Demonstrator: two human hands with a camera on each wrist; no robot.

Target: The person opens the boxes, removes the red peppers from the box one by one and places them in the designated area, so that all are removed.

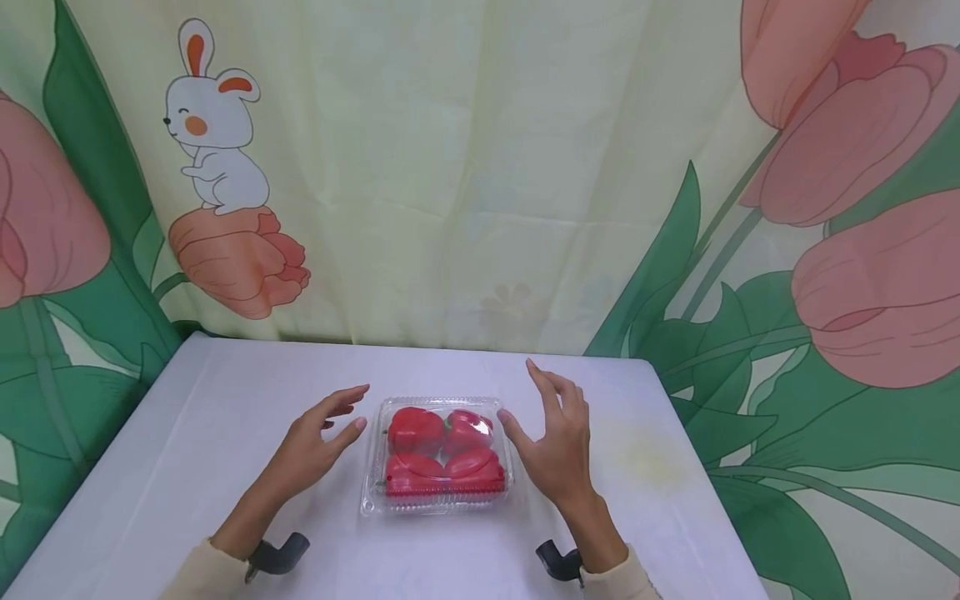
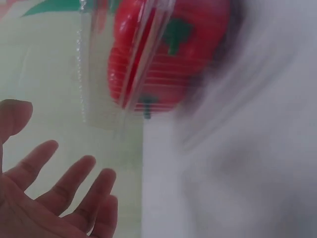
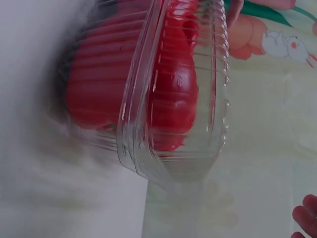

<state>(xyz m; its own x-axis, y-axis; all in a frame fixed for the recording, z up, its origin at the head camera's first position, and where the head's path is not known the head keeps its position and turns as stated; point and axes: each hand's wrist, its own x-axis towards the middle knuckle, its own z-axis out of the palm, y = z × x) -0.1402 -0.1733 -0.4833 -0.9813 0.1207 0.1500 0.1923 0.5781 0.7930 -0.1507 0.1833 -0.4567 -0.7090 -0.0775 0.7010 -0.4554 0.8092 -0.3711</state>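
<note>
A clear plastic clamshell box [image 1: 371,467] with its lid down sits on the table, several red bell peppers [image 1: 416,432] inside. Green stems [image 2: 176,34] show through the plastic in the left wrist view. To the left of the box my left hand [image 1: 311,446] is raised, fingers spread and a gap between it and the plastic. On the other side my right hand [image 1: 555,446] has its fingers extended upward, the thumb near the box's upper right corner. Neither hand holds anything. In the right wrist view only a few fingertips [image 3: 307,215] show at the edge.
A white-covered table [image 1: 225,408] carries the box. Behind it hangs a pale curtain [image 1: 420,167] printed with a rabbit, tulips and green leaves. Dark curved mounts [image 1: 279,554] are strapped at both wrists, by the light sleeves [image 1: 206,575].
</note>
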